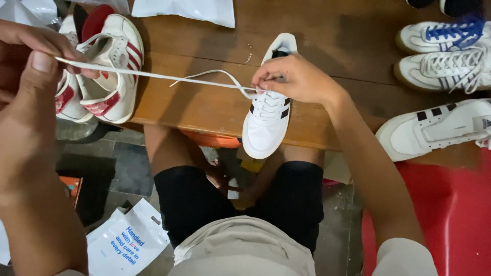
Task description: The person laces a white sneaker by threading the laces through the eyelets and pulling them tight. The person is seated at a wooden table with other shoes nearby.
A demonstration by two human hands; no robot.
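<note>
At the far left the left hand (36, 56) is raised close to the camera, its thumb and fingers pinched shut on the end of a white shoelace (153, 75). The lace runs taut from that pinch across to the right, seemingly held high and away so that the slack is drawn out of it. Just behind the left hand, at the desk's left edge, sit a pair of white sneakers with red stripes (110, 76), one tipped on its side; the lace passes in front of them without touching as far as I can tell.

Below, on the floor, lies a white plastic bag with blue print (125, 245), and the person's bare knees and black shorts (194, 199) show under the wooden desk (204, 102).

In the middle, a white sneaker with black stripes (268, 112) stands upright on the desk, its toe hanging over the near edge toward the person. The right hand (294, 79) rests on its tongue and eyelets, fingers closed on the lace where it enters the shoe, likely steadying the shoe against the pull.

Further right, well apart, more white sneakers crowd the desk: a blue-laced pair (445, 51) and one with black stripes (440, 128) beside a red surface (450, 214). A white bag (189, 10) lies at the far edge.
</note>
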